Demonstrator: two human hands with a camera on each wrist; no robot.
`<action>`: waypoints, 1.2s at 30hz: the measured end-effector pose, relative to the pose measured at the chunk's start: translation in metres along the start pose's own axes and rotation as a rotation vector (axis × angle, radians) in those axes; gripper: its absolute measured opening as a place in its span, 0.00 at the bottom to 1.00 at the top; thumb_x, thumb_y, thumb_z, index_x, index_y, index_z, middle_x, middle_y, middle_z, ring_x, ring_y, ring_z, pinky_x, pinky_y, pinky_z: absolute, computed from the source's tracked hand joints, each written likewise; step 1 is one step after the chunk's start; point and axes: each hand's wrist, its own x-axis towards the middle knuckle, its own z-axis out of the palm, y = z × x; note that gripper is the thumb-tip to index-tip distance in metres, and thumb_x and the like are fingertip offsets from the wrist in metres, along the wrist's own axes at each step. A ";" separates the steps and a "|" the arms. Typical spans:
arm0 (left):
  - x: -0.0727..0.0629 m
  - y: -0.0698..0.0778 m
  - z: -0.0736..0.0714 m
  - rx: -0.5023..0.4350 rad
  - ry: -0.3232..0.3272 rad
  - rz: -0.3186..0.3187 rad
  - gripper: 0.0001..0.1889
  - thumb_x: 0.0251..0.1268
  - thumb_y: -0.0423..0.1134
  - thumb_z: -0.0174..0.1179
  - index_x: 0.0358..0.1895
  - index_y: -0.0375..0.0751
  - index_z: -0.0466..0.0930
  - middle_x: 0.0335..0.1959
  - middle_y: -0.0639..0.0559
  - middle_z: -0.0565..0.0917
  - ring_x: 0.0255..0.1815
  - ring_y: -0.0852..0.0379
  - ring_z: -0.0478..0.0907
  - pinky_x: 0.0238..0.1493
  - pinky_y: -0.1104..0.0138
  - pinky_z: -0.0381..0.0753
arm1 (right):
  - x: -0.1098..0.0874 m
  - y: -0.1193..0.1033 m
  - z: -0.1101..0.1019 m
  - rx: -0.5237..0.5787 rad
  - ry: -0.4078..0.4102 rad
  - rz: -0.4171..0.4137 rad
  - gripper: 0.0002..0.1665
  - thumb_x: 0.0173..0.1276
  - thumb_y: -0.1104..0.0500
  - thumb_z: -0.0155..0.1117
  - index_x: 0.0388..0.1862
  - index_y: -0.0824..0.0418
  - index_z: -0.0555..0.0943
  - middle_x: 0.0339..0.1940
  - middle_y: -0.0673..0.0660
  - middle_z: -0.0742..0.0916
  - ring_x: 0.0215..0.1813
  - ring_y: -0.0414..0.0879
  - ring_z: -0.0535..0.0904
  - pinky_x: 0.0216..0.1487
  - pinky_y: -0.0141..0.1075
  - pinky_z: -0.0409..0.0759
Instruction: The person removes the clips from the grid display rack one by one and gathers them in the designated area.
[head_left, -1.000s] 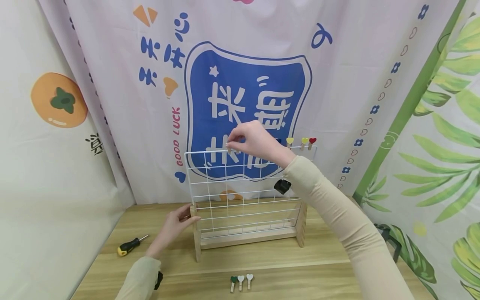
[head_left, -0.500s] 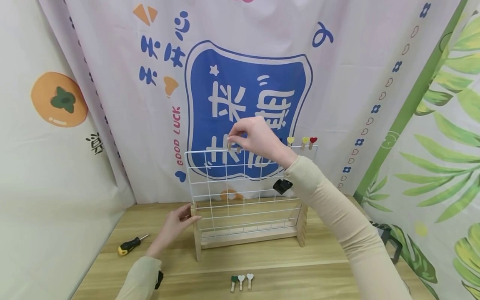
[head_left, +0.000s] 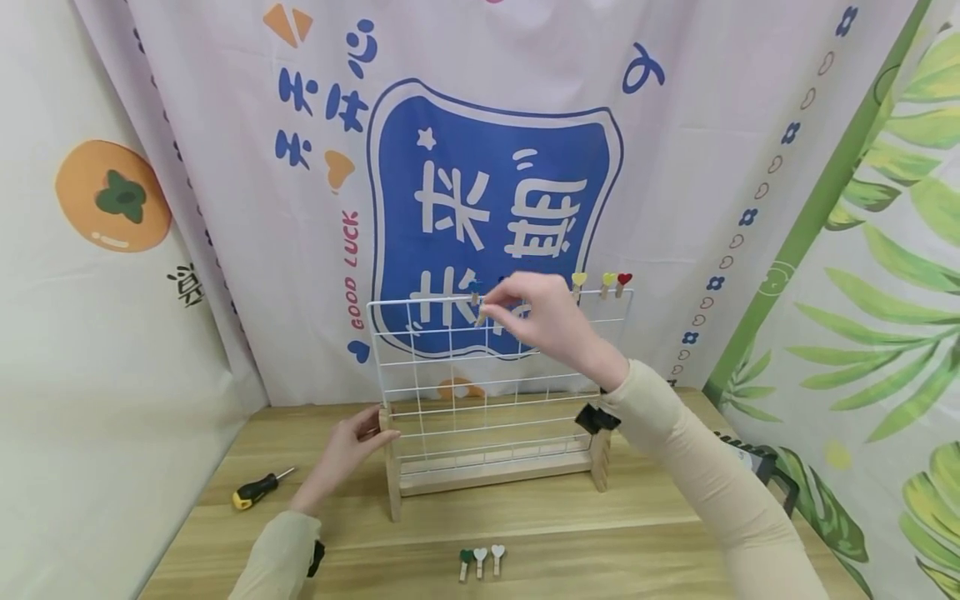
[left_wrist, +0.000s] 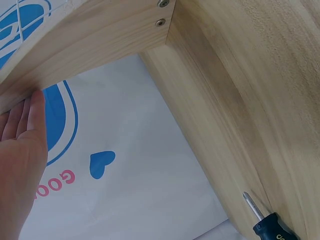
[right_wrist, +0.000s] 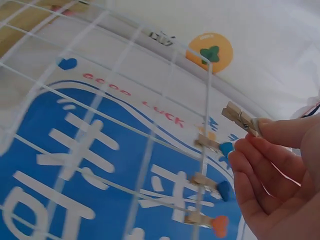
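Note:
My right hand (head_left: pixel 547 315) pinches a small wooden clothespin (right_wrist: pixel 239 119) between thumb and index finger, its jaws pointing away from the fingertips. In the head view that clothespin overlaps the grid just below the top wire (head_left: pixel 427 300). Heart-topped clothespins line this wire: a light blue one (right_wrist: pixel 226 148), a darker blue one (right_wrist: pixel 223 190) and an orange one (right_wrist: pixel 219 226) near my hand, then yellow (head_left: pixel 580 281) and red (head_left: pixel 625 280) ones farther right. My left hand (head_left: pixel 354 443) holds the stand's left wooden upright (head_left: pixel 393 479), thumb in front and fingers behind.
Three more heart clothespins, one green (head_left: pixel 467 557) and two white (head_left: pixel 498 553), lie on the table before the stand. A yellow-and-black screwdriver (head_left: pixel 255 492) lies to the left. A printed curtain (head_left: pixel 300 250) hangs behind. A dark object (head_left: pixel 780 483) sits at the right edge.
My right hand has come away from the top wire, moving right and down with the clothespin, and a blue heart on the wire now shows. The left hand stays on the upright.

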 end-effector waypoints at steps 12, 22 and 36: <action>0.000 -0.003 0.000 -0.008 0.000 -0.031 0.25 0.64 0.37 0.67 0.63 0.33 0.76 0.56 0.34 0.84 0.57 0.40 0.83 0.56 0.58 0.86 | -0.118 0.020 0.075 0.123 -0.133 0.148 0.03 0.65 0.61 0.69 0.37 0.60 0.87 0.32 0.52 0.90 0.34 0.38 0.85 0.42 0.28 0.88; 0.001 -0.001 -0.001 -0.005 -0.012 -0.032 0.25 0.65 0.40 0.66 0.63 0.33 0.76 0.55 0.33 0.84 0.58 0.36 0.82 0.56 0.60 0.86 | -0.192 0.034 0.119 0.159 -0.263 0.320 0.03 0.65 0.60 0.70 0.33 0.59 0.88 0.29 0.50 0.90 0.31 0.30 0.81 0.36 0.21 0.84; 0.002 0.000 -0.001 0.020 -0.013 -0.043 0.25 0.65 0.41 0.66 0.63 0.33 0.76 0.55 0.33 0.84 0.57 0.38 0.82 0.56 0.59 0.86 | -0.256 0.034 0.158 0.281 -0.422 0.452 0.05 0.65 0.58 0.70 0.30 0.58 0.87 0.26 0.49 0.89 0.26 0.24 0.73 0.28 0.19 0.78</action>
